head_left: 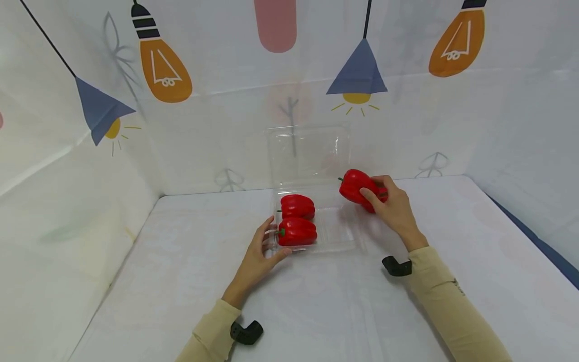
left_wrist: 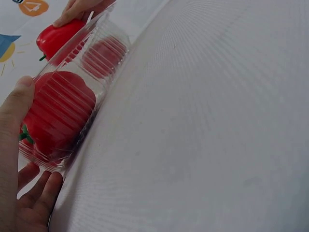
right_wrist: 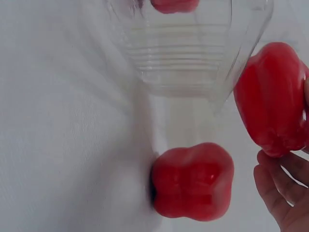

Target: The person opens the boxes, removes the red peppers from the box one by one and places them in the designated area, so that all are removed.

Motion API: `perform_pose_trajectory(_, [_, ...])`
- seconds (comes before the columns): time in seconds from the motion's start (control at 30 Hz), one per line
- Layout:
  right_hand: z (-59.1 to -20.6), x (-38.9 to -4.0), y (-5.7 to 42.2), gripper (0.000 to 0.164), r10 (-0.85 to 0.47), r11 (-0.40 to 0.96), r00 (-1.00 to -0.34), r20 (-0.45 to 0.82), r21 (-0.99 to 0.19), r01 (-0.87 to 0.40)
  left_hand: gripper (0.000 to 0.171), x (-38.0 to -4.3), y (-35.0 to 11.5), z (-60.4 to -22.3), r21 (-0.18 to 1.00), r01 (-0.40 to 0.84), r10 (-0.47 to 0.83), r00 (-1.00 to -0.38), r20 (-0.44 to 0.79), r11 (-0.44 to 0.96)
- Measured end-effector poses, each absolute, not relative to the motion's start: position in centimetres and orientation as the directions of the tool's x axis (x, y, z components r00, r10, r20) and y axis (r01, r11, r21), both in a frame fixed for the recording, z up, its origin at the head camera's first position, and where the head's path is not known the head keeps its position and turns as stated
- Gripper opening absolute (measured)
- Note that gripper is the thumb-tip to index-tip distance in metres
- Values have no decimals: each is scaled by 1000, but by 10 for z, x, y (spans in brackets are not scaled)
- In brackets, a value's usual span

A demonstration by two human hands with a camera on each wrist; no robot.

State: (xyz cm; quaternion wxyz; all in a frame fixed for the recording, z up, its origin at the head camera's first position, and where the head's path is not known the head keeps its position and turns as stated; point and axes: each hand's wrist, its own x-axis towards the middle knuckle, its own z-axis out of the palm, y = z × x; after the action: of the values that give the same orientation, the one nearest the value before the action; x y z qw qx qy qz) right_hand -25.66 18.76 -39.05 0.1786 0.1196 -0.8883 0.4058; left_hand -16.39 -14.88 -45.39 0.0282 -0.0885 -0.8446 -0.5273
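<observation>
A clear plastic clamshell container (head_left: 334, 236) lies on the table with its lid (head_left: 309, 153) raised at the back. Two red bell peppers, one nearer (head_left: 297, 232) and one farther (head_left: 297, 206), lie side by side in its left part. My left hand (head_left: 259, 256) holds the container's near left corner, thumb along the front, fingers at the left side. Above the container's right edge, my right hand (head_left: 394, 206) grips another red bell pepper (head_left: 355, 186), stem pointing left. In the right wrist view, one more bell pepper (right_wrist: 193, 182) rests on the table outside the container.
A white cloth covers the table (head_left: 181, 281). Behind it hangs a white curtain (head_left: 217, 130) printed with lamps and bulbs. Black wrist mounts sit at the left cuff (head_left: 246, 333) and the right cuff (head_left: 397, 266).
</observation>
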Motion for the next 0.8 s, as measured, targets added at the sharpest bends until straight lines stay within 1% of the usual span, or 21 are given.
perform_pose_trajectory(0.13, [-390, -257, 192, 55, -35, 639, -921, 388, -700, -319, 87, -164, -149, -454, 885, 178, 120, -983, 140, 430])
perform_pose_trajectory(0.43, [-390, -258, 199, 54, 35, 630, -912, 408, -718, -297, 87, -164, -148, -453, 887, 183, 124, -982, 144, 425])
perform_pose_trajectory(0.67, [-391, -260, 204, 58, 97, 597, -927, 362, -766, -236, 87, -164, -148, -454, 887, 181, 123, -982, 141, 426])
perform_pose_trajectory(0.8, [-390, -261, 205, 59, 120, 580, -929, 351, -784, -221, 87, -164, -148, -454, 889, 176, 120, -983, 137, 422])
